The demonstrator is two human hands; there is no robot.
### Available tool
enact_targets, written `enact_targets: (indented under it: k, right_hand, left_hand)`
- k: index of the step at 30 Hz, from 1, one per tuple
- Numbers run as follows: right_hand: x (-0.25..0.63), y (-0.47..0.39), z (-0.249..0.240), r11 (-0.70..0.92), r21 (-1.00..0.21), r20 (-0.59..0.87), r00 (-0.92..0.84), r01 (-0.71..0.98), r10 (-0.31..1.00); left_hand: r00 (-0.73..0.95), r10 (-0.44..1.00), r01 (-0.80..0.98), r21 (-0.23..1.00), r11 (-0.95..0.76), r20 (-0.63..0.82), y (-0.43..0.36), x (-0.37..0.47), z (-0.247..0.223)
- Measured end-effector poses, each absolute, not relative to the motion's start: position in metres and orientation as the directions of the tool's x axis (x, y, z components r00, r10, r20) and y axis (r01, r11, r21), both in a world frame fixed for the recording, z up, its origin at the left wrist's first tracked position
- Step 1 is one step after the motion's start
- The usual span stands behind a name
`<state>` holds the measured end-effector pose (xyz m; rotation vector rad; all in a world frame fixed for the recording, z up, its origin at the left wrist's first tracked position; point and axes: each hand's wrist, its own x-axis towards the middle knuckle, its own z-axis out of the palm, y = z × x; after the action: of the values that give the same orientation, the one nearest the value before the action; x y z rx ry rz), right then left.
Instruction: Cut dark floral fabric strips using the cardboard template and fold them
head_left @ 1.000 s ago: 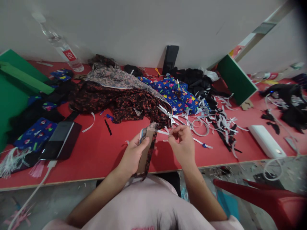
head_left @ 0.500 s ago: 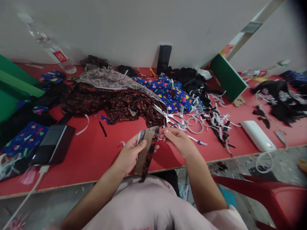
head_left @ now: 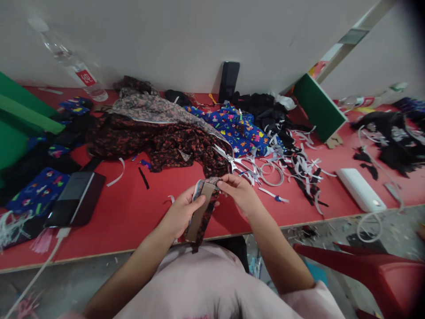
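Note:
My left hand [head_left: 184,212] grips a strip of brown cardboard [head_left: 200,215] together with dark floral fabric [head_left: 206,212], its thumb lying on the cardboard. At the upper corner of that fabric, my right hand [head_left: 235,191] is closed, fingertips pinching the edge. The fabric hangs down along the cardboard's right side, over the front of the table. Just beyond my right hand lie metal scissors [head_left: 234,163], blades resting on a heap of dark floral cloth [head_left: 159,139]. A roll of tape [head_left: 271,174] lies beside the scissor handles.
Blue patterned cloth [head_left: 244,130] and white and black scraps [head_left: 307,173] cover the table's back and right. A black phone [head_left: 229,80] leans on the wall. Power banks sit left [head_left: 75,199] and right [head_left: 361,189]. A bottle [head_left: 86,79] stands back left; a red chair [head_left: 392,274] is at right.
My right hand has moved slightly left onto the fabric's top corner and now pinches it. My left hand keeps its hold on the cardboard and fabric.

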<state>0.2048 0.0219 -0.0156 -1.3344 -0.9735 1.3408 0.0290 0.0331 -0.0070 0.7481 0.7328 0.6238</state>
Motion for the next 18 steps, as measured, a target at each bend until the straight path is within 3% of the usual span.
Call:
enact_targets:
  k: [4,6,8,10,12,15,18]
  right_hand:
    - [0.206,0.026,-0.023,-0.121,-0.948,-0.092,0.111,0.293,0.990]
    - [0.207,0.028,-0.026,-0.120,-0.886,-0.077,0.113,0.448,0.991]
    - [0.208,0.030,-0.028,-0.116,-0.823,-0.064,0.112,0.556,0.992]
    - [0.209,0.031,-0.029,-0.101,-0.779,-0.057,0.091,0.619,0.994]
    - [0.209,0.033,-0.029,-0.081,-0.754,-0.055,0.061,0.652,0.997]
    - [0.210,0.037,-0.030,-0.058,-0.699,-0.042,0.040,0.713,0.998]
    - [0.214,0.040,-0.031,-0.051,-0.660,-0.039,0.034,0.750,0.999]
  left_hand:
    - [0.521,0.794,-0.098,0.903,0.419,-0.312,0.038,0.026,-0.017]
    - [0.398,0.887,0.048,0.971,0.236,-0.235,0.039,0.022,-0.021]
    - [0.265,0.963,0.273,0.962,-0.023,-0.052,0.038,0.020,-0.022]
    - [0.306,0.938,0.481,0.825,-0.297,0.160,0.035,0.020,-0.019]
    - [0.525,0.815,0.540,0.644,-0.542,0.246,0.030,0.023,-0.016]
    - [0.773,0.608,0.493,0.432,-0.755,0.180,0.025,0.032,-0.017]
    - [0.818,0.569,0.522,0.303,-0.797,0.088,0.023,0.037,-0.024]
